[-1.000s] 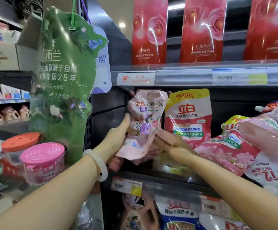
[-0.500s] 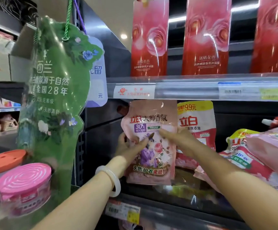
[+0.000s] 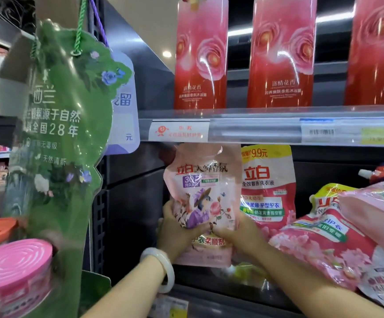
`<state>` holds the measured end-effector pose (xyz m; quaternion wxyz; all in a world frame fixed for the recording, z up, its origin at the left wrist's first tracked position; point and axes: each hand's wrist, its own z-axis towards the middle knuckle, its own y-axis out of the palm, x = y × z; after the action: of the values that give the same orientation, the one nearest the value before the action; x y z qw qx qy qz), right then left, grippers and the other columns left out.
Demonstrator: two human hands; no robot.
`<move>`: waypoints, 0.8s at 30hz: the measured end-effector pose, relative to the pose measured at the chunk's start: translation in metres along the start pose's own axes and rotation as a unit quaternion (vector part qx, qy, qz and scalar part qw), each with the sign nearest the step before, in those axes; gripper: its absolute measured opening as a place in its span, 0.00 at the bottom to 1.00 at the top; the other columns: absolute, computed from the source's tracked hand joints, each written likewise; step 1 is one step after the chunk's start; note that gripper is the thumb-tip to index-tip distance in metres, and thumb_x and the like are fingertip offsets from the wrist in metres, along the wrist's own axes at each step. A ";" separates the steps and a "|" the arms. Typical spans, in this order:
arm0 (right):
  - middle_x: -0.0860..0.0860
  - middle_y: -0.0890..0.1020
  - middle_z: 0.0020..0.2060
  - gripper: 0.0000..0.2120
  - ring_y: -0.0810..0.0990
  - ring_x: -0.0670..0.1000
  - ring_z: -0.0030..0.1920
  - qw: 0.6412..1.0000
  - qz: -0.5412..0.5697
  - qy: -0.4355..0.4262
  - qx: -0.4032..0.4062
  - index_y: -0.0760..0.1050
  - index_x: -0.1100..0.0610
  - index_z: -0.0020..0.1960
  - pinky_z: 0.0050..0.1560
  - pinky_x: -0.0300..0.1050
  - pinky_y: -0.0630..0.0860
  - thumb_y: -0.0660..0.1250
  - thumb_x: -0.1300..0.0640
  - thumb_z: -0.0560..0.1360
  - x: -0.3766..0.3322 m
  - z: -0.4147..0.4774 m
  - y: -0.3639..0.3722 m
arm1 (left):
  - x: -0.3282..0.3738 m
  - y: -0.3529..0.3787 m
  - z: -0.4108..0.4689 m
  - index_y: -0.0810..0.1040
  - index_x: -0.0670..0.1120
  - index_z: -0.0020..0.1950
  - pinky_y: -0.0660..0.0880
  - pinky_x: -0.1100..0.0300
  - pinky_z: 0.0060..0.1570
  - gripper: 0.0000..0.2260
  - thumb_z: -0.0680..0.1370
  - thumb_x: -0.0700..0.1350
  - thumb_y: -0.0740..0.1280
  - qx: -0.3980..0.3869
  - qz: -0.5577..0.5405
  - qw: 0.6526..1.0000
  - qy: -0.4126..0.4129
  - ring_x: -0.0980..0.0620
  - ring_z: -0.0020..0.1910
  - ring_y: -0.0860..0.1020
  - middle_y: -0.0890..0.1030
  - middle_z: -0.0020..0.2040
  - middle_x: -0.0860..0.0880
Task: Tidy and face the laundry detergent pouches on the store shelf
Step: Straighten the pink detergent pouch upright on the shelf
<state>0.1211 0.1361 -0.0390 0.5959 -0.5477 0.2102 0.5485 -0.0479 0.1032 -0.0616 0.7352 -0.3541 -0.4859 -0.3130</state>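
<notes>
A pale pink pouch (image 3: 203, 193) with a purple figure and roses stands upright, label forward, at the left end of the shelf. My left hand (image 3: 175, 230) grips its lower left edge and my right hand (image 3: 237, 235) grips its lower right side. Just to its right stands a red and yellow pouch (image 3: 268, 187), upright and facing out. Further right, a pink flowered pouch (image 3: 319, 244) lies tilted on its side with another pink pouch (image 3: 374, 212) on top of it.
A shelf rail with price labels (image 3: 278, 131) runs just above the pouches, under tall red bottles (image 3: 200, 60). A green hanging sign (image 3: 60, 125) and a pink-lidded tub (image 3: 12, 269) crowd the left. The lower shelf edge (image 3: 221, 301) lies below my wrists.
The folded pink pouch was straightened, lifted upright and faced forward. Both hands slid down from its middle to its lower part.
</notes>
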 end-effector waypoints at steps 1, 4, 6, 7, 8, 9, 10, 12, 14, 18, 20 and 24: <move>0.52 0.84 0.45 0.16 0.84 0.49 0.43 1.000 -0.019 -0.002 0.024 0.76 0.57 0.54 0.42 0.43 0.81 0.73 0.57 0.68 0.002 0.002 0.004 | 0.003 0.001 -0.003 0.61 0.63 0.62 0.75 0.44 0.58 0.50 0.43 0.67 0.78 0.021 0.004 1.000 0.005 0.46 0.60 0.76 0.76 0.61 0.49; 0.50 0.83 0.44 0.18 0.83 0.49 0.44 0.997 -0.029 0.007 0.076 0.74 0.56 0.53 0.41 0.42 0.79 0.74 0.53 0.67 0.004 0.012 0.016 | 0.020 0.002 -0.014 0.60 0.58 0.67 0.70 0.46 0.63 0.47 0.53 0.57 0.80 0.073 0.032 0.997 0.021 0.42 0.63 0.72 0.72 0.63 0.45; 0.49 0.81 0.44 0.19 0.81 0.49 0.44 0.995 -0.013 0.026 0.096 0.72 0.57 0.53 0.40 0.41 0.77 0.75 0.52 0.67 0.001 0.018 0.025 | 0.029 0.003 -0.017 0.54 0.53 0.74 0.66 0.45 0.65 0.49 0.60 0.52 0.79 0.114 0.078 0.990 0.027 0.39 0.67 0.66 0.63 0.69 0.40; 0.49 0.80 0.44 0.20 0.80 0.49 0.44 0.994 -0.014 0.037 0.104 0.71 0.57 0.53 0.39 0.41 0.75 0.75 0.51 0.67 -0.002 0.021 0.030 | 0.031 0.005 -0.017 0.49 0.52 0.75 0.64 0.42 0.67 0.50 0.64 0.52 0.78 0.130 0.130 0.982 0.047 0.38 0.70 0.62 0.57 0.72 0.39; 0.49 0.80 0.45 0.21 0.79 0.50 0.44 0.993 -0.015 0.042 0.108 0.71 0.57 0.53 0.39 0.42 0.74 0.75 0.50 0.66 -0.004 0.023 0.034 | 0.031 0.008 -0.017 0.44 0.54 0.76 0.62 0.40 0.68 0.49 0.67 0.53 0.75 0.136 0.193 0.969 0.078 0.38 0.73 0.57 0.50 0.75 0.39; 0.50 0.80 0.46 0.22 0.79 0.50 0.45 0.993 -0.016 0.043 0.106 0.70 0.57 0.53 0.41 0.43 0.75 0.75 0.49 0.66 -0.004 0.025 0.038 | 0.029 0.011 -0.017 0.38 0.57 0.74 0.60 0.38 0.69 0.49 0.69 0.53 0.73 0.132 0.252 0.952 0.115 0.39 0.75 0.51 0.42 0.77 0.41; 0.51 0.80 0.48 0.23 0.79 0.51 0.47 0.994 -0.014 0.043 0.100 0.69 0.57 0.53 0.43 0.46 0.77 0.75 0.49 0.66 -0.004 0.028 0.040 | 0.026 0.014 -0.017 0.32 0.59 0.71 0.58 0.37 0.69 0.48 0.71 0.54 0.71 0.113 0.304 0.935 0.147 0.40 0.76 0.44 0.34 0.76 0.43; 0.54 0.80 0.52 0.25 0.80 0.52 0.50 0.996 -0.006 0.045 0.072 0.67 0.58 0.54 0.48 0.48 0.79 0.76 0.51 0.66 -0.006 0.028 0.038 | 0.020 0.016 -0.015 0.28 0.61 0.70 0.56 0.37 0.70 0.47 0.73 0.53 0.68 0.051 0.378 0.909 0.165 0.41 0.75 0.35 0.20 0.67 0.45; 0.54 0.79 0.54 0.28 0.80 0.53 0.53 0.998 -0.016 0.056 0.033 0.64 0.58 0.56 0.52 0.49 0.80 0.77 0.53 0.65 -0.005 0.028 0.032 | 0.016 0.011 -0.010 0.28 0.59 0.72 0.55 0.38 0.71 0.50 0.72 0.53 0.70 0.000 0.391 0.909 0.147 0.42 0.74 0.32 0.16 0.64 0.47; 0.54 0.79 0.55 0.28 0.79 0.53 0.56 0.992 -0.089 0.080 -0.030 0.61 0.57 0.60 0.58 0.51 0.78 0.74 0.56 0.68 -0.007 0.024 0.031 | 0.010 0.005 -0.003 0.21 0.58 0.65 0.54 0.44 0.73 0.63 0.61 0.58 0.78 -0.033 0.399 0.907 0.134 0.38 0.75 0.37 0.28 0.73 0.40; 0.54 0.78 0.56 0.28 0.78 0.53 0.56 0.993 -0.081 0.085 -0.024 0.61 0.57 0.61 0.58 0.51 0.77 0.73 0.59 0.69 -0.007 0.026 0.032 | 0.009 0.008 -0.001 0.21 0.57 0.65 0.55 0.47 0.73 0.64 0.61 0.55 0.78 -0.017 0.405 0.905 0.130 0.36 0.75 0.39 0.32 0.74 0.39; 0.55 0.78 0.58 0.27 0.77 0.52 0.53 0.995 -0.045 0.087 -0.003 0.61 0.59 0.61 0.58 0.49 0.76 0.73 0.61 0.69 -0.004 0.032 0.035 | 0.013 0.011 0.004 0.25 0.57 0.70 0.60 0.46 0.71 0.61 0.62 0.53 0.77 -0.003 0.402 0.908 0.115 0.37 0.75 0.41 0.33 0.75 0.39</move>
<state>0.0780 0.1555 -0.0397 0.5975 -0.6044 0.2347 0.4718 -0.0366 0.1110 -0.0509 0.8484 -0.4834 -0.2133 -0.0313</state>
